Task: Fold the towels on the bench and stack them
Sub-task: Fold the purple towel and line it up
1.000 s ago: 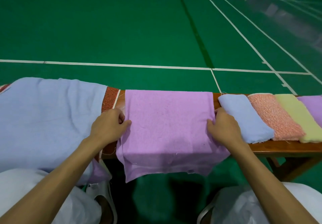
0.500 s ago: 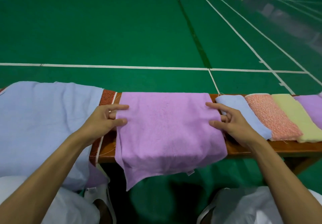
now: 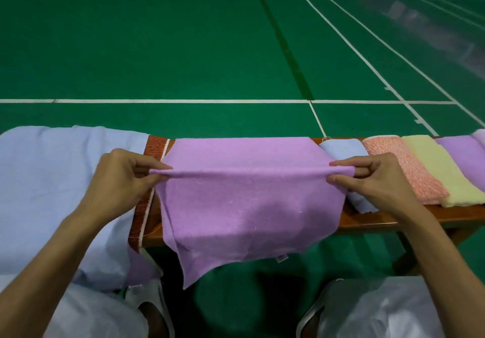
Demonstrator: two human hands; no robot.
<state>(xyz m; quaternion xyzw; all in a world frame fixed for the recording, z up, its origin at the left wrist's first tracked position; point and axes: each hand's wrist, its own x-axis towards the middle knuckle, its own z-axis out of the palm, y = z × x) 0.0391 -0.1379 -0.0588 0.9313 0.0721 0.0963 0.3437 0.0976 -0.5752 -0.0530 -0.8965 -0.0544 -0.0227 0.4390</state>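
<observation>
A purple towel [image 3: 246,203] lies across the wooden bench [image 3: 372,219], its near part hanging over the front edge. My left hand [image 3: 123,180] pinches its left side and my right hand [image 3: 372,180] pinches its right side, raising a taut ridge of cloth between them above the bench. To the right sit folded towels side by side: light blue [image 3: 343,151], orange speckled [image 3: 401,169], pale yellow [image 3: 441,172] and purple [image 3: 464,153]. The blue one is partly hidden behind my right hand.
A large light blue cloth [image 3: 52,193] covers the bench's left end and drapes down. A reddish patterned cloth [image 3: 147,206] peeks out beside it. Green court floor with white lines [image 3: 183,100] stretches beyond. My knees in white clothing show at the bottom.
Both hands went from resting flat at the purple towel's sides to pinching its edges and lifting its middle into a ridge. The view shifted slightly.
</observation>
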